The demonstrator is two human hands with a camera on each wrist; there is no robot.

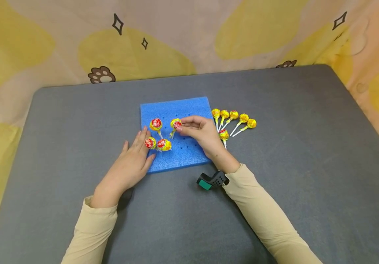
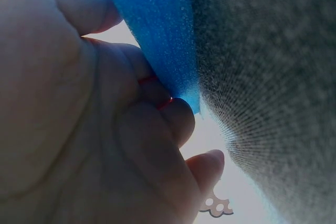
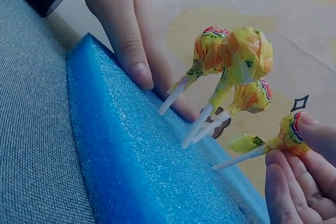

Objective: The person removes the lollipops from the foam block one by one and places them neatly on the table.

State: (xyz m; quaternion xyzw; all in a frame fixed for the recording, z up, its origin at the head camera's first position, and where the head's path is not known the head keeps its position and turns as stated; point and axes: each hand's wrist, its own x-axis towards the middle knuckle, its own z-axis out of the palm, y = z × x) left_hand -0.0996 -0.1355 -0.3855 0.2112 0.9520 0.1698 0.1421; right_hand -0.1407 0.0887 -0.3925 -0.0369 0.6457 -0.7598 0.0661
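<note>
A blue foam block (image 1: pixel 172 161) with small holes lies on the table. Three lollipops in yellow and red wrappers stand by their sticks in its left part: one farther back (image 1: pixel 155 123), one at the left (image 1: pixel 150 142) and one at the front (image 1: pixel 165 145). My right hand (image 1: pixel 204 135) pinches a fourth lollipop (image 3: pixel 287 132) by its wrapped head, between thumb and fingers. Its stick points down at the foam; whether the tip is inside a hole I cannot tell. Along the block's left edge my left hand (image 1: pixel 130 161) rests with fingers extended, touching the foam.
Several loose lollipops (image 1: pixel 243 118) lie on the grey table (image 1: pixel 291 154), right of the block. One more lollipop (image 1: pixel 223 134) lies closer to my right wrist. A black and green wrist device (image 1: pixel 210 181) sits at my right sleeve. Patterned cloth (image 1: pixel 176 36) hangs behind the table.
</note>
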